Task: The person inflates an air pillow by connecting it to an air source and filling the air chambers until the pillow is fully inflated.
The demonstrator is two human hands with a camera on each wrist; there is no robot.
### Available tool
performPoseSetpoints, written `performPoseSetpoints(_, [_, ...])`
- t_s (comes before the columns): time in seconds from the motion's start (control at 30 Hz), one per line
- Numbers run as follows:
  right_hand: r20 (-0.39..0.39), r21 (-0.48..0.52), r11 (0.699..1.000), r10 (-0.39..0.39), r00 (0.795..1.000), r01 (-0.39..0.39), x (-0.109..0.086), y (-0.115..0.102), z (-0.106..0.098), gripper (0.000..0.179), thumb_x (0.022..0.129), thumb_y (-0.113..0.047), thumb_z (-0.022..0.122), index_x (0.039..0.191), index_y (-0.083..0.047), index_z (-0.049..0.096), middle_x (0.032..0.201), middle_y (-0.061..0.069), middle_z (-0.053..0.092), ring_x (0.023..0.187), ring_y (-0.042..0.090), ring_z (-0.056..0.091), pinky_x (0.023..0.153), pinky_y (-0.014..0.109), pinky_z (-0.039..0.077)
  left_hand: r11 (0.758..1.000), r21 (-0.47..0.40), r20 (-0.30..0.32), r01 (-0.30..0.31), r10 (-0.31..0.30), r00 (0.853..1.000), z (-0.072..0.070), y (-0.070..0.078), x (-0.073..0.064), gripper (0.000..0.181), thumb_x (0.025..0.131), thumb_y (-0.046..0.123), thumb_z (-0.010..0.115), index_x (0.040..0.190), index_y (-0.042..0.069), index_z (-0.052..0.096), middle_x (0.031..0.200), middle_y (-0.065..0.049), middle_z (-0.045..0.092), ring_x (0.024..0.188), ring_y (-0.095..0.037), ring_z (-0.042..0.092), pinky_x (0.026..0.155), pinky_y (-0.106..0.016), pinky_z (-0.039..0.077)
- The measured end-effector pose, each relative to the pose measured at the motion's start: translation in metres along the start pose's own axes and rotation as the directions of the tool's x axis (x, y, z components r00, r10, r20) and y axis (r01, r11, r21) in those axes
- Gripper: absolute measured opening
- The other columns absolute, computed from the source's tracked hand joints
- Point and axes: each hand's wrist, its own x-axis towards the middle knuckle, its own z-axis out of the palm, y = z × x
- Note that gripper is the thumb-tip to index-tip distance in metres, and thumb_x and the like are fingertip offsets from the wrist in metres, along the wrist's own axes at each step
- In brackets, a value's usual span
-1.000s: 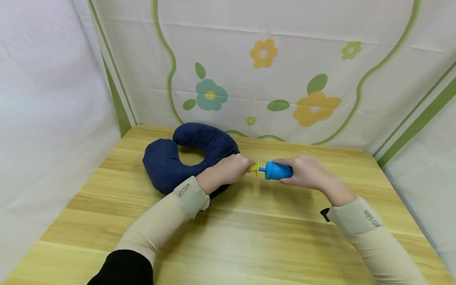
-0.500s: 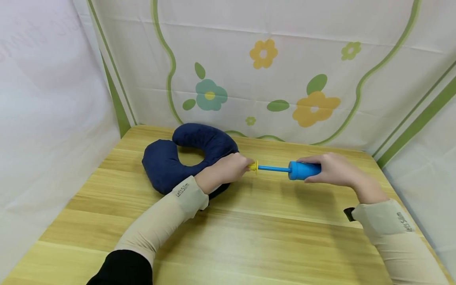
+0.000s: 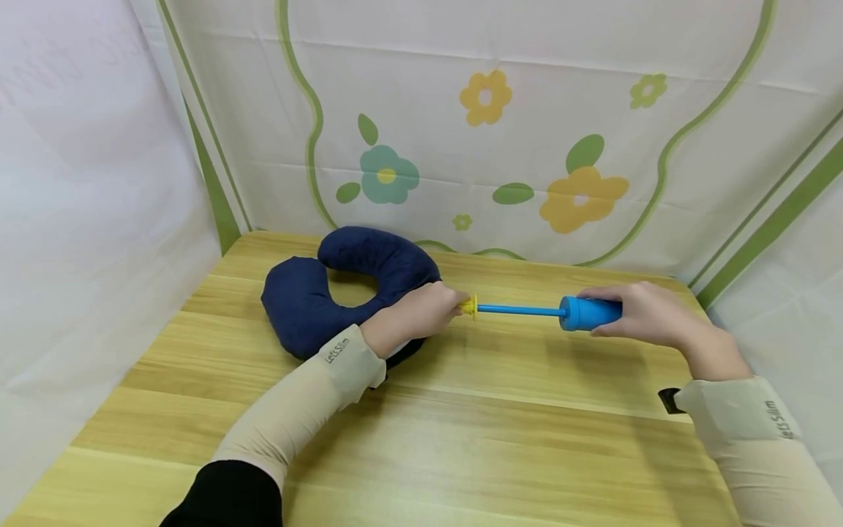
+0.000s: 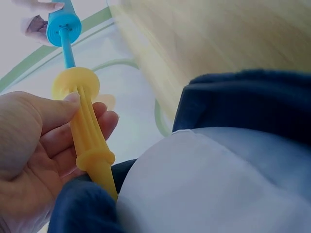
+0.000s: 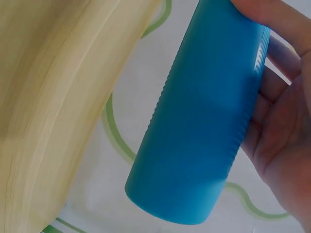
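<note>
A balloon hand pump lies level above the table, its blue barrel [image 3: 588,314] at the right and its yellow nozzle end [image 4: 89,121] at the left. Between them a long stretch of the blue rod [image 3: 519,310] shows. My left hand [image 3: 424,311] holds the yellow end between thumb and fingers, beside a navy U-shaped neck pillow [image 3: 296,311]. In the left wrist view the yellow tip runs down to the pillow and a pale inner lining [image 4: 209,184]; where it ends is hidden. My right hand [image 3: 661,316] grips the blue barrel with thumb and fingers around it.
The wooden table [image 3: 461,454] spreads beneath both arms. Behind it hangs a white cloth [image 3: 421,95] printed with flowers, and more white cloth [image 3: 85,219] closes off the left side. The pillow lies towards the table's back left.
My right hand has moved to the right with the blue barrel, drawing out more of the blue rod. The left hand and the pillow have stayed in place.
</note>
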Motion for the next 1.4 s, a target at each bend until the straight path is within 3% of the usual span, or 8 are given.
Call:
performPoseSetpoints(0.27, [-0.079, -0.106, 0.992, -0.077, 0.994, 0.069, 0.002, -0.023, 0.004, 0.058, 0.079, -0.029, 0.090, 0.131, -0.011, 0.072, 0.104, 0.017, 0.075, 0.081, 0.025, 0.071, 0.068, 0.046, 0.055, 1.000, 0.021, -0.019, -0.010, 0.010, 1.000, 0.000, 0.000, -0.001, 0.029, 0.106, 0.011, 0.059, 0.132, 0.001, 0.065, 0.114, -0.014, 0.072, 0.084, -0.018, 0.071, 0.071, -0.026, 0.054])
performPoseSetpoints(0.5, [-0.140, -0.136, 0.970, -0.220, 0.965, 0.201, 0.019, -0.054, 0.011, 0.051, 0.078, -0.026, 0.091, 0.124, -0.011, 0.076, 0.094, 0.011, 0.077, 0.069, 0.020, 0.070, 0.060, 0.041, 0.054, 0.998, 0.038, -0.059, -0.050, 0.052, 0.997, 0.002, 0.003, -0.001, 0.022, 0.105, 0.010, 0.060, 0.125, 0.001, 0.066, 0.105, -0.012, 0.073, 0.079, -0.018, 0.070, 0.069, -0.026, 0.054])
performPoseSetpoints(0.7, [-0.153, -0.141, 0.959, -0.264, 0.952, 0.244, 0.037, -0.078, 0.025, 0.047, 0.077, -0.021, 0.091, 0.120, -0.009, 0.077, 0.095, 0.011, 0.077, 0.068, 0.020, 0.069, 0.058, 0.039, 0.053, 0.996, 0.076, -0.050, -0.050, 0.054, 0.997, 0.004, 0.006, -0.001, 0.027, 0.105, 0.009, 0.061, 0.129, 0.000, 0.066, 0.103, -0.011, 0.074, 0.080, -0.016, 0.071, 0.071, -0.024, 0.055])
performPoseSetpoints(0.8, [-0.174, -0.154, 0.956, -0.274, 0.946, 0.249, 0.046, -0.090, 0.031, 0.049, 0.077, -0.020, 0.091, 0.122, -0.007, 0.076, 0.102, 0.014, 0.077, 0.075, 0.026, 0.073, 0.060, 0.042, 0.055, 0.994, 0.101, -0.046, -0.041, 0.046, 0.998, 0.004, 0.008, 0.000, 0.032, 0.105, 0.010, 0.060, 0.135, 0.000, 0.063, 0.104, -0.011, 0.074, 0.083, -0.017, 0.072, 0.074, -0.024, 0.056])
performPoseSetpoints(0.97, [-0.194, -0.160, 0.953, -0.284, 0.939, 0.255, 0.058, -0.104, 0.039, 0.053, 0.078, -0.022, 0.091, 0.126, -0.007, 0.074, 0.117, 0.014, 0.074, 0.088, 0.033, 0.074, 0.063, 0.044, 0.057, 0.993, 0.113, -0.038, -0.027, 0.031, 0.999, 0.003, 0.008, 0.002, 0.026, 0.105, 0.011, 0.061, 0.128, 0.001, 0.067, 0.101, -0.010, 0.074, 0.080, -0.016, 0.071, 0.073, -0.023, 0.055])
performPoseSetpoints(1.17, [-0.189, -0.116, 0.961, -0.269, 0.944, 0.251, 0.060, -0.100, 0.045, 0.055, 0.078, -0.022, 0.092, 0.128, -0.007, 0.073, 0.117, 0.015, 0.074, 0.086, 0.032, 0.074, 0.068, 0.046, 0.058, 0.996, 0.084, -0.011, -0.004, 0.005, 1.000, 0.000, 0.009, 0.001, 0.025, 0.104, 0.010, 0.062, 0.127, 0.003, 0.068, 0.103, -0.010, 0.073, 0.080, -0.016, 0.070, 0.071, -0.024, 0.054])
performPoseSetpoints(1.4, [-0.077, -0.028, 0.983, -0.181, 0.980, 0.179, 0.051, -0.081, 0.036, 0.056, 0.083, -0.024, 0.088, 0.134, -0.007, 0.069, 0.115, 0.020, 0.073, 0.093, 0.033, 0.072, 0.079, 0.052, 0.057, 0.998, 0.065, -0.018, -0.004, 0.005, 1.000, 0.003, 0.005, 0.001, 0.033, 0.106, 0.010, 0.058, 0.137, 0.001, 0.063, 0.114, -0.012, 0.073, 0.085, -0.016, 0.072, 0.073, -0.023, 0.055])
